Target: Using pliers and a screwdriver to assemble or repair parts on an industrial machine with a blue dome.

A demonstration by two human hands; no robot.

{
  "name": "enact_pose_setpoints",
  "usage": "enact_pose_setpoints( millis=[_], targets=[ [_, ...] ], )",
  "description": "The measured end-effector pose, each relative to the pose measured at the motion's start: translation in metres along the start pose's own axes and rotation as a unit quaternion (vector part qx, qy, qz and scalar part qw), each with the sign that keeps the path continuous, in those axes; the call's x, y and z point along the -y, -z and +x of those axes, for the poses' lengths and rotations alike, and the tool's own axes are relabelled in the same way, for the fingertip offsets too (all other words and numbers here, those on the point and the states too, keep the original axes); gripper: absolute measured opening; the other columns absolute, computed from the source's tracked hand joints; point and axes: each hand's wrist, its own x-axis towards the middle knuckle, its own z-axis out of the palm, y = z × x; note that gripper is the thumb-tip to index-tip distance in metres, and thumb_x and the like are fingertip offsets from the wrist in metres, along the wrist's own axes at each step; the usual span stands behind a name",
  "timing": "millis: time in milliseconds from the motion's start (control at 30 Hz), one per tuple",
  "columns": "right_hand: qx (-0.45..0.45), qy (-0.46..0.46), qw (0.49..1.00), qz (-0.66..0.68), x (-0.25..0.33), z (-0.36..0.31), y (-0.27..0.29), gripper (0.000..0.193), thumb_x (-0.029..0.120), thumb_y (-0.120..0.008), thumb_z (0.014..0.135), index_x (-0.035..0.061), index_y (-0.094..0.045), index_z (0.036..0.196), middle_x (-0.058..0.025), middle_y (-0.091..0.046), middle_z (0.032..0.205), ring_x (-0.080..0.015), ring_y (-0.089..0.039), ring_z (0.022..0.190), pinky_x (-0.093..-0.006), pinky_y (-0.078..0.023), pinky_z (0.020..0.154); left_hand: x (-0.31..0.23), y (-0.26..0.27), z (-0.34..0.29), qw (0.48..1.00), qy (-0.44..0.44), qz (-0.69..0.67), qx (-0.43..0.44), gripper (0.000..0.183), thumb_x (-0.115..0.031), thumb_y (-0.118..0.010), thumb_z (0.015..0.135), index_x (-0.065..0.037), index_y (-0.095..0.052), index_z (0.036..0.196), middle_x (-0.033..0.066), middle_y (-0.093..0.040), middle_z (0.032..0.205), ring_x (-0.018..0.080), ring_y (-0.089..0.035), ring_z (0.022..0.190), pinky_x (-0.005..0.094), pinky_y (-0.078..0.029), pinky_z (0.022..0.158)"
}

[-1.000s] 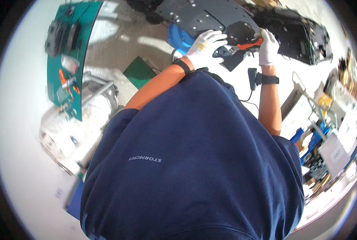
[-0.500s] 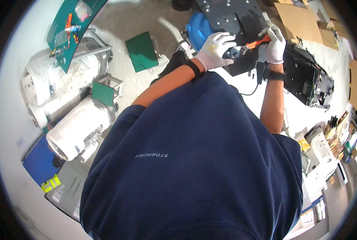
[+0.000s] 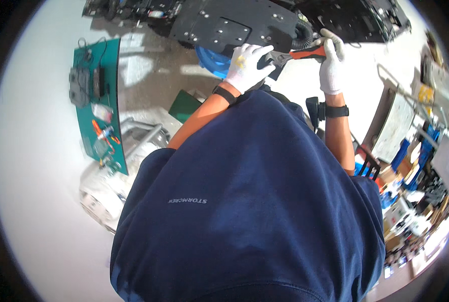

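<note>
Across the front of my body, an adjustable wrench (image 3: 307, 53) with an orange and black handle lies nearly level, its metal head toward the left. My right hand (image 3: 332, 69), in a white glove, is closed on the handle's end, with the index finger stretched along it. My left hand (image 3: 245, 68), also gloved in white, curls its fingers and thumb round something dark at the wrench's head; I cannot make out what it is. Beyond both hands stands a black machine with a flat panel (image 3: 219, 25) dotted with bolts. A blue rounded part (image 3: 212, 61) shows below the panel.
A green-topped bench (image 3: 99, 95) on the left holds a grey case and orange-handled tools. Below it lies a wrapped white cylinder (image 3: 101, 196). A green board (image 3: 185, 106) sits by my left forearm. On the right are a metal-framed cart (image 3: 393, 126) and cluttered shelves.
My view has turned to the right, so the bench appears lower and the machine has shifted up and left. Both hands keep the wrench between them, now nearer the panel's lower edge.
</note>
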Motion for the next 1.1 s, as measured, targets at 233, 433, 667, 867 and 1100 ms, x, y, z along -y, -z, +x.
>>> enact_pose_setpoints(
  millis=[233, 433, 667, 867, 1100],
  targets=[
    [-0.018, -0.194, 0.981, -0.026, -0.021, -0.074, 0.021, 0.026, 0.019, -0.058, 0.095, -0.0015, -0.065, 0.11, -0.0072, -0.066, 0.095, -0.0091, -0.061, 0.077, -0.0205, -0.05, 0.056, 0.025, 0.004, 0.004, 0.992, -0.114, 0.025, 0.044, 0.041, -0.026, -0.07, 0.074, -0.02, -0.069, 0.114, 0.001, -0.066, 0.105, 0.0239, -0.056, 0.1, 0.0407, -0.043, 0.089],
    [0.002, -0.247, 0.961, -0.12, -0.017, -0.098, 0.008, 0.027, 0.024, -0.06, 0.093, 0.0016, -0.068, 0.107, -0.0039, -0.067, 0.082, -0.0046, -0.052, 0.053, -0.0196, -0.045, 0.049, 0.035, 0.009, 0.013, 0.982, -0.167, 0.005, 0.086, 0.041, -0.024, -0.069, 0.074, -0.019, -0.069, 0.115, 0.0007, -0.067, 0.107, 0.0233, -0.056, 0.1, 0.0405, -0.043, 0.089],
    [-0.002, -0.285, 0.947, -0.149, -0.003, -0.103, -0.005, 0.026, 0.025, -0.062, 0.092, 0.0032, -0.069, 0.105, -0.0003, -0.065, 0.071, -0.0028, -0.049, 0.049, -0.0181, -0.035, 0.044, 0.043, 0.017, 0.01, 0.976, -0.187, -0.04, 0.108, 0.041, -0.027, -0.069, 0.075, -0.017, -0.068, 0.115, 0.0012, -0.068, 0.104, 0.0234, -0.058, 0.1, 0.0391, -0.043, 0.09],
    [-0.024, -0.291, 0.942, -0.166, -0.001, -0.113, -0.017, 0.029, 0.023, -0.057, 0.095, -0.0006, -0.067, 0.109, -0.0063, -0.068, 0.077, -0.0041, -0.055, 0.055, -0.018, -0.032, 0.043, 0.05, 0.019, 0.012, 0.971, -0.206, -0.051, 0.114, 0.044, -0.026, -0.07, 0.077, -0.016, -0.067, 0.12, 0.005, -0.068, 0.11, 0.0252, -0.058, 0.101, 0.039, -0.043, 0.092],
    [-0.068, -0.267, 0.949, -0.154, -0.014, -0.129, -0.038, 0.03, 0.024, -0.059, 0.094, -0.0036, -0.067, 0.105, -0.0074, -0.067, 0.081, -0.0088, -0.059, 0.058, -0.0198, -0.042, 0.051, 0.064, 0.017, 0.016, 0.96, -0.239, -0.087, 0.114, 0.044, -0.023, -0.071, 0.074, -0.015, -0.067, 0.117, 0.0053, -0.069, 0.11, 0.0254, -0.06, 0.099, 0.0384, -0.046, 0.091]
  ],
)
